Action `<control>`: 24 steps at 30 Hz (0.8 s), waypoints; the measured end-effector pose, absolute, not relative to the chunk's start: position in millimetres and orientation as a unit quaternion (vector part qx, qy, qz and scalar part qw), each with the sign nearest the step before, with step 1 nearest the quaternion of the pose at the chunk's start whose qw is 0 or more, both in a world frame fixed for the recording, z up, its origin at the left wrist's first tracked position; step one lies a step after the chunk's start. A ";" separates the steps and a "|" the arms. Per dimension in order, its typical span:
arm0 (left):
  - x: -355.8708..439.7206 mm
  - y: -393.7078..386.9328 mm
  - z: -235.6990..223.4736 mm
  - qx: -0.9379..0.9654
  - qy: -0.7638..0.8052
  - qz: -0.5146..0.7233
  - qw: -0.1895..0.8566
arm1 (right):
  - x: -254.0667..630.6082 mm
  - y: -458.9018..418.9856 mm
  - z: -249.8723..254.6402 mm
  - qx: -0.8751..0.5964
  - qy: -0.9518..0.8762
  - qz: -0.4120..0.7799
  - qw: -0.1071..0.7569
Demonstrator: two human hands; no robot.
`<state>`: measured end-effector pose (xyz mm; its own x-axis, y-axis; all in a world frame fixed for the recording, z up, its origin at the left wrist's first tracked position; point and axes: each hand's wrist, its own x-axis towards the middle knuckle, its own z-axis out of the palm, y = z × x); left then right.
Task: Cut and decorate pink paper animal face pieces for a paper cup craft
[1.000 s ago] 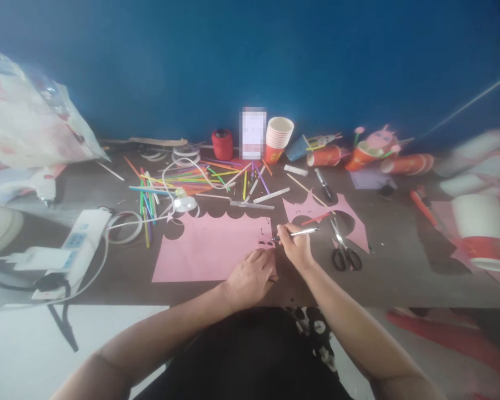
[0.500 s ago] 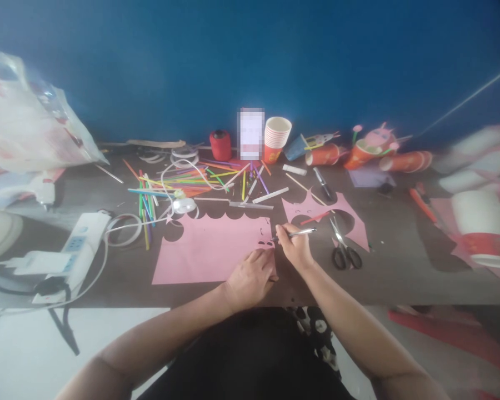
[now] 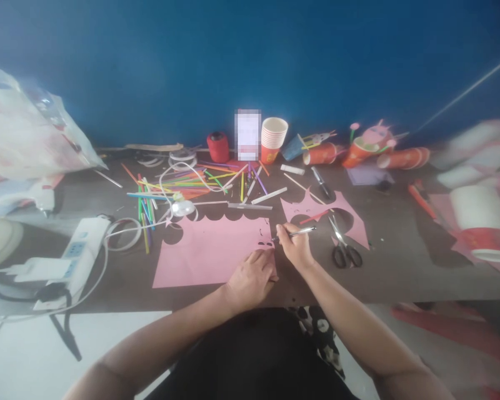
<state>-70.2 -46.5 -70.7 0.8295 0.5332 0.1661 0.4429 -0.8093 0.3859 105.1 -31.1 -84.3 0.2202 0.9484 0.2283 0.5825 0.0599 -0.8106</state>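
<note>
Blue wall [image 3: 250, 55] above; mid-frame, our open left hand [image 3: 250, 279] presses pink paper [image 3: 212, 244], our right hand [image 3: 299, 251] grips a pen [image 3: 303, 231] by black marks [image 3: 261, 243].

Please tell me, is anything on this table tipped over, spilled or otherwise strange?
The blue cup is tilted and a red cup lies on its side, while the stacked cups stand upright. Coloured sticks lie scattered. I see no spill.

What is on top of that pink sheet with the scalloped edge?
The left hand rests on the pink sheet, below small black marks. The right hand holds a pen at its edge. Anything beneath the left hand is hidden.
</note>
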 end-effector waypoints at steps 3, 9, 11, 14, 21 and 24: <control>-69.9 -46.6 -70.1 0.940 0.265 0.133 0.169 | 105.2 -30.7 -84.3 -0.652 -0.587 0.211 0.431; -70.4 -46.1 -66.9 0.938 0.265 0.135 0.176 | 105.2 -31.6 -84.0 -0.652 -0.587 0.204 0.435; -70.6 -46.1 -66.8 0.938 0.267 0.135 0.175 | 105.3 -32.0 -84.1 -0.651 -0.588 0.203 0.435; -70.6 -46.3 -67.4 0.937 0.270 0.136 0.175 | 105.3 -32.1 -84.4 -0.650 -0.590 0.199 0.436; -69.9 -46.0 -66.1 0.936 0.273 0.130 0.182 | 105.9 -31.1 -84.6 -0.646 -0.592 0.194 0.440; -70.0 -45.8 -66.8 0.935 0.270 0.136 0.183 | 106.2 -31.1 -83.9 -0.647 -0.591 0.194 0.441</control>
